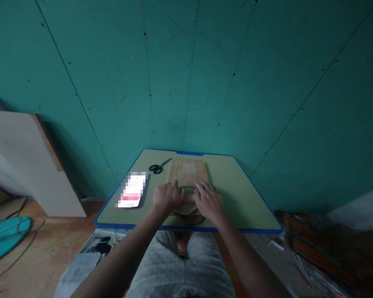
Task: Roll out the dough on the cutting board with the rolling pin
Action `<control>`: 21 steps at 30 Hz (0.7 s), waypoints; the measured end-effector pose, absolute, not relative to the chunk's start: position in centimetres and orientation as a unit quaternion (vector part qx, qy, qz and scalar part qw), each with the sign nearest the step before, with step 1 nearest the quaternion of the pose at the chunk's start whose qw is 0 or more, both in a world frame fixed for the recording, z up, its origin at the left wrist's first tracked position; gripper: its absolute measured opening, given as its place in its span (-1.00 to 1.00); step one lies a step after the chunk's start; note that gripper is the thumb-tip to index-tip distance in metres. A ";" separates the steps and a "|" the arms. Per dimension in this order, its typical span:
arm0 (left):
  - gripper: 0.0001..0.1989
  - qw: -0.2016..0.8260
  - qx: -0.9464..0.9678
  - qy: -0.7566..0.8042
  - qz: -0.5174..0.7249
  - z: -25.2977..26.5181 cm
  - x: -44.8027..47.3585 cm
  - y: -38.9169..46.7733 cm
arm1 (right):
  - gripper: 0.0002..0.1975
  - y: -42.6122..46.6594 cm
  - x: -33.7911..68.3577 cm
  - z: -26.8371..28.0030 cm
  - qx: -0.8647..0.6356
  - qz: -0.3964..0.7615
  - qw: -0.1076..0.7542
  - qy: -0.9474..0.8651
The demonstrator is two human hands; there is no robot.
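My left hand (169,196) and my right hand (209,200) are side by side over the near part of a wooden board (188,171). The fingers of both curl down onto a pale, flat piece (187,208) whose upper edge looks rolled or folded between them. Its material is too dim to make out. A dark curved rim (191,220) shows below it, close to the table's near edge, and a similar curve appears above, between my fingers. My hands hide much of the pale piece and the board's near end.
A pale folding-style table (242,194) with a blue edge stands against a green wall (186,82). Black-handled scissors (158,168) lie left of the board. Nearer is a phone-like flat object with a blurred screen (132,190). A white panel (34,161) leans at left; clutter (323,248) covers the right floor.
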State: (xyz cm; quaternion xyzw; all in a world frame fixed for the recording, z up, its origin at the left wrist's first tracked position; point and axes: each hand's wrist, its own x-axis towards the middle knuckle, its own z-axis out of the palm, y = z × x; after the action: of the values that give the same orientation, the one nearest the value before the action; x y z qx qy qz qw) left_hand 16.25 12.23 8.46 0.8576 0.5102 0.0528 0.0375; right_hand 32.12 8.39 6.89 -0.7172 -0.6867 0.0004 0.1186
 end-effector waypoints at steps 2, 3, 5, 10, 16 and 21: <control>-0.60 0.012 0.862 0.504 0.049 8.1 16.2 11.4 | -0.55 7.3 32.4 6.5 -0.702 -0.006 0.120 -0.702; -0.59 0.006 0.857 0.512 0.050 8.0 16.2 11.1 | -0.55 6.9 32.5 6.4 -0.693 -0.007 0.118 -0.711; -0.58 0.006 0.846 0.531 0.056 8.0 16.3 10.6 | -0.54 6.5 32.7 6.4 -0.682 -0.006 0.117 -0.722; -0.57 0.000 0.834 0.547 0.074 8.6 16.9 11.8 | -0.55 8.0 32.5 7.2 -0.717 0.030 0.109 -0.688; -0.57 0.033 0.806 0.585 0.086 8.8 17.4 14.9 | -0.56 11.5 32.9 7.8 -0.732 0.037 0.087 -0.675; -0.58 0.039 0.796 0.598 0.085 8.6 17.7 17.4 | -0.62 13.9 33.5 8.1 -0.733 0.040 0.063 -0.676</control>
State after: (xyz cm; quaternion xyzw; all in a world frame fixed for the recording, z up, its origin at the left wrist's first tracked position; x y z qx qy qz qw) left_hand 17.72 17.37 8.61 0.7959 0.5981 0.0852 0.0394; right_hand 33.48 13.93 8.10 -0.7332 -0.6759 0.0403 0.0632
